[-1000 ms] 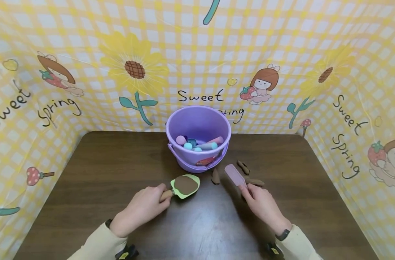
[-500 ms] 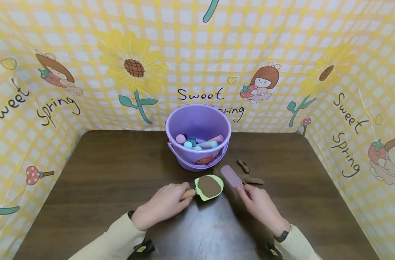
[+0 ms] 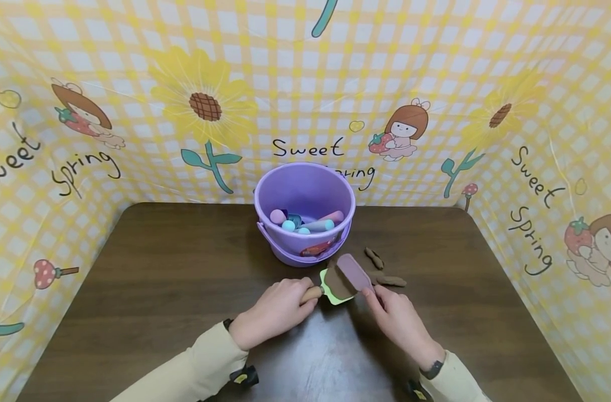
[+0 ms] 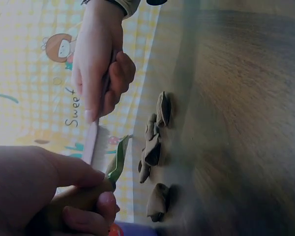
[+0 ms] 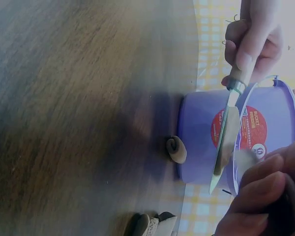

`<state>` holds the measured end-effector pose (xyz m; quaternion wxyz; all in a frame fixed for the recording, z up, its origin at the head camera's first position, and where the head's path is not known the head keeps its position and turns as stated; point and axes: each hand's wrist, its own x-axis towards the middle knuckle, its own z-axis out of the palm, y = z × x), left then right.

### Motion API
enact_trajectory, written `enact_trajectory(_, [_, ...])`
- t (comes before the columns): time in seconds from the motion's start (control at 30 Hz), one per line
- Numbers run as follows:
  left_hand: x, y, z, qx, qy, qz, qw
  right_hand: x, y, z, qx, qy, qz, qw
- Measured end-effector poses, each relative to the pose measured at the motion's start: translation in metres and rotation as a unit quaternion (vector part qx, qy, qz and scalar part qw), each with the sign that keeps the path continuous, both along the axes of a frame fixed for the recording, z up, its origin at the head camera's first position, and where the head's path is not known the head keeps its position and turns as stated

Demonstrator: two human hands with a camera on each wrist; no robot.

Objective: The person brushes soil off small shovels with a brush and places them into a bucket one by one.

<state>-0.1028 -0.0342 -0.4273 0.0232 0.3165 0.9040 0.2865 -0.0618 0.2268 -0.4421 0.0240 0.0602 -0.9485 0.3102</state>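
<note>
My left hand (image 3: 280,307) grips the wooden handle (image 3: 312,293) of a small green trowel (image 3: 337,301). A flattened layer of brown, clay-like material (image 3: 337,281) lies on the blade. My right hand (image 3: 400,318) holds a flat pinkish-purple scraper (image 3: 354,272) by its near end. In the head view the scraper overlaps the right part of the brown layer; whether it touches cannot be told. In the right wrist view the trowel (image 5: 219,162) is raised off the table in front of the bucket. Curled brown pieces (image 3: 374,258) lie right of the tools.
A purple bucket (image 3: 267,218) stands behind the tools, with pink, blue and other small items inside. Another curled brown piece (image 5: 176,149) lies near its base. The dark wooden table (image 3: 184,240) is surrounded by a yellow checked cloth (image 3: 305,67).
My left hand has moved right with the trowel, which now sits partly under the scraper in the head view. My right hand has stayed nearly in place, the scraper shifting slightly left.
</note>
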Motion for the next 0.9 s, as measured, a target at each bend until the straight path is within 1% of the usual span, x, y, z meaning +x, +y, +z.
enact_trajectory(0.07, [-0.001,0.003,-0.001,0.004,0.003,0.002,1.0,0.0,-0.002,0.0,-0.005,0.002,0.008,1.0])
enact_trajectory(0.27, [-0.003,0.012,-0.002,0.015,0.007,0.003,0.9999,0.002,-0.007,-0.002,-0.02,-0.011,0.044,0.999])
enact_trajectory(0.43, [-0.004,0.017,-0.003,0.017,0.01,0.007,0.9998,0.002,-0.009,-0.005,-0.026,-0.012,0.059,0.998])
enact_trajectory(0.53, [-0.003,0.018,-0.003,0.024,0.014,0.005,0.9996,0.002,-0.008,-0.006,-0.011,-0.002,0.056,0.998])
enact_trajectory(0.7, [-0.001,0.019,-0.003,0.032,0.043,-0.018,0.9984,0.001,-0.006,-0.007,0.013,0.031,0.033,0.999])
enact_trajectory(0.77, [-0.001,0.019,-0.004,0.034,0.052,-0.025,0.9978,0.0,-0.005,-0.008,0.014,0.032,0.024,0.999])
enact_trajectory(0.9, [0.0,0.02,-0.004,0.04,0.058,-0.034,0.9969,-0.002,-0.006,-0.01,0.016,0.018,0.009,1.0])
